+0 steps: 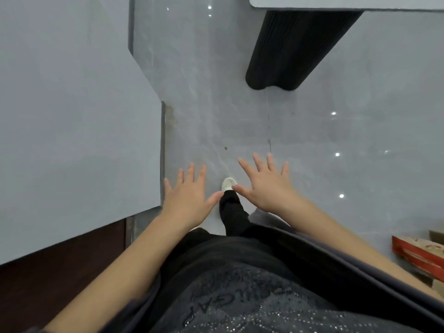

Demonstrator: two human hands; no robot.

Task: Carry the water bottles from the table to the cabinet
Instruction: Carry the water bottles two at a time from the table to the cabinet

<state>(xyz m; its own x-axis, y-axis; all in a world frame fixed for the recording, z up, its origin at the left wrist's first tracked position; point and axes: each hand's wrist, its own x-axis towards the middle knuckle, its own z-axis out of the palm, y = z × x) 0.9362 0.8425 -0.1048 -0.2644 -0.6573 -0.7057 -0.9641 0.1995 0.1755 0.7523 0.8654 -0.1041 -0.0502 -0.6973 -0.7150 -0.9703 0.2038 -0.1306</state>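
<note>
No water bottles appear anywhere in the frame, and the left hand (pixel 186 198) and right hand (pixel 266 186) hang empty at lower centre, palms down, fingers spread apart. At the lower right edge sits a red cardboard box (pixel 418 255), its contents hidden. A pale grey cabinet top (pixel 72 116) fills the left side, its corner edge just beside the left hand, while glossy grey floor tiles (pixel 336 140) lie open between it and the black ribbed table leg (pixel 295 49) under the white tabletop (pixel 348 2) at upper right.

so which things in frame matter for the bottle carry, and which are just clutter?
Job:
left hand, open, empty
right hand, open, empty
table, edge only
no bottles visible

Clutter:
red box
white shoe
grey panel
</note>
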